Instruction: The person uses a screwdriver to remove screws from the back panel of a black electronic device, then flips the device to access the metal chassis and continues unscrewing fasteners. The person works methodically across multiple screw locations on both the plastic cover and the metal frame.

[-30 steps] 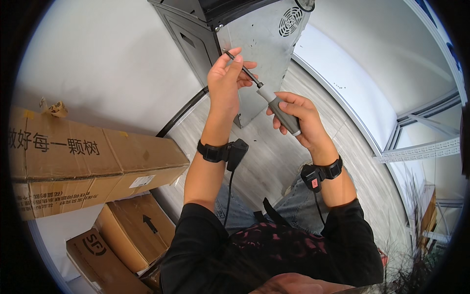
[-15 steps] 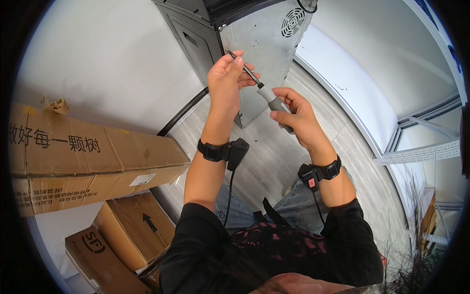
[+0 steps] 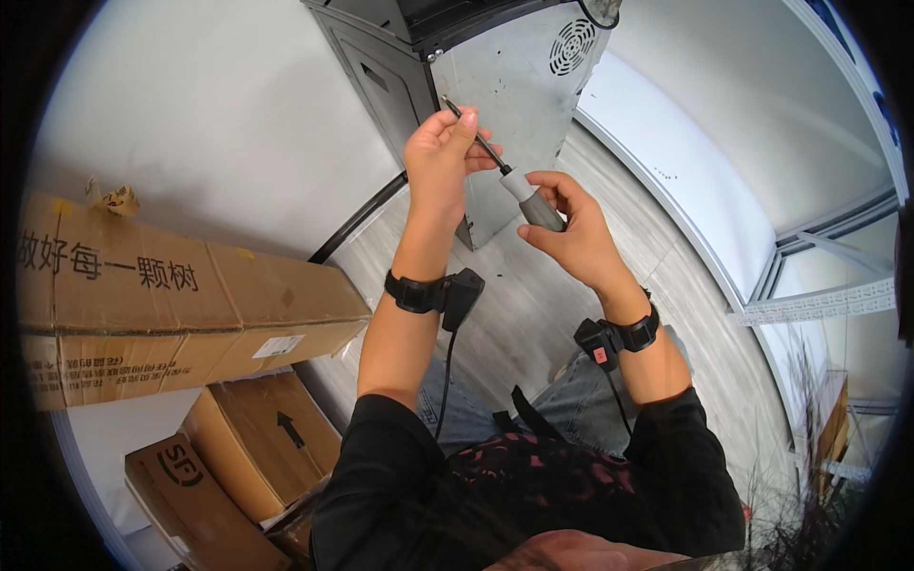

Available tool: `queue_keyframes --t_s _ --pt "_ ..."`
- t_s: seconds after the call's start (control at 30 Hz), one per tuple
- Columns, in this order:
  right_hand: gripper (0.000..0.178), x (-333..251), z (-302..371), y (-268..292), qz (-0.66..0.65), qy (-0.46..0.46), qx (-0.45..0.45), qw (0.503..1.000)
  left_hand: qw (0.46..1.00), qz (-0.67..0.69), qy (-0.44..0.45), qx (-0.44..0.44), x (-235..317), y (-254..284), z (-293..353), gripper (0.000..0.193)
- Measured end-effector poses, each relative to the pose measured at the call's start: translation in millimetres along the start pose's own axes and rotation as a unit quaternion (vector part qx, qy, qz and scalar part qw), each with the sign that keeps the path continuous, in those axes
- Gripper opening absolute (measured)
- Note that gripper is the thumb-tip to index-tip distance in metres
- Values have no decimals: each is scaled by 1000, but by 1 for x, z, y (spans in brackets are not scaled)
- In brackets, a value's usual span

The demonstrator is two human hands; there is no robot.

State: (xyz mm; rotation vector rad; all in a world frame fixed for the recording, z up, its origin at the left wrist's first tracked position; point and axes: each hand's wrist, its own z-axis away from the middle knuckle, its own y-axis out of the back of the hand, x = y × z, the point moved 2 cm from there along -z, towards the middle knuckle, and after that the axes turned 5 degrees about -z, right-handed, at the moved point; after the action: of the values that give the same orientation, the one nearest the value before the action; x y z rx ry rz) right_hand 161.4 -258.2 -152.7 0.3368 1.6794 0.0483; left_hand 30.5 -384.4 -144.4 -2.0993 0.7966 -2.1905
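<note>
A screwdriver (image 3: 541, 210) with a thick grey handle is held slantwise between my hands, its bit pointing up and to the left. My left hand (image 3: 446, 143) pinches the dark metal shaft near the tip between thumb and forefinger; the other fingers are loosely spread. Around the handle's lower part curl the thumb and fingers of my right hand (image 3: 581, 226). Just beyond the bit stands a dark-framed computer case (image 3: 514, 86) with a bare grey metal side panel, and the tip appears close to its front edge. I cannot tell if the two touch.
To the left lies a long cardboard box (image 3: 190, 285), with a carton (image 3: 271, 438) and a darker brown box (image 3: 186, 504) below it. A white wall (image 3: 228, 105) rises behind. White panels and a metal frame (image 3: 819, 295) stand at right, over a grey wood-look floor (image 3: 514, 295).
My right hand has shifted slightly and its fingers have changed position on the screwdriver's handle. The handle looks turned a little. My left hand keeps its pinch on the shaft.
</note>
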Motion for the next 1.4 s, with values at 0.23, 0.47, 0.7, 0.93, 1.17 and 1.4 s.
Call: queue_keyframes --t_s 0.23,0.47,0.7,0.93,1.17,1.4 --pt "43 -13 -1 6 -309 -197 -70 928 1000 24 9 -4 2 0 3 23" --pt "47 2 -1 2 -61 -41 -2 997 999 -13 30 14 1 -3 -1 24" --pt "39 -12 -2 0 -253 -176 -53 950 1000 15 18 -4 -2 2 -2 23" --pt "40 -7 -4 0 -245 -189 -43 950 999 22 32 -9 2 1 0 26" --pt "38 -1 -3 1 -122 -98 19 988 1000 24 13 12 5 -5 0 30" --pt "38 -5 -2 0 -119 -98 23 988 998 50 19 32 3 -7 -1 38"
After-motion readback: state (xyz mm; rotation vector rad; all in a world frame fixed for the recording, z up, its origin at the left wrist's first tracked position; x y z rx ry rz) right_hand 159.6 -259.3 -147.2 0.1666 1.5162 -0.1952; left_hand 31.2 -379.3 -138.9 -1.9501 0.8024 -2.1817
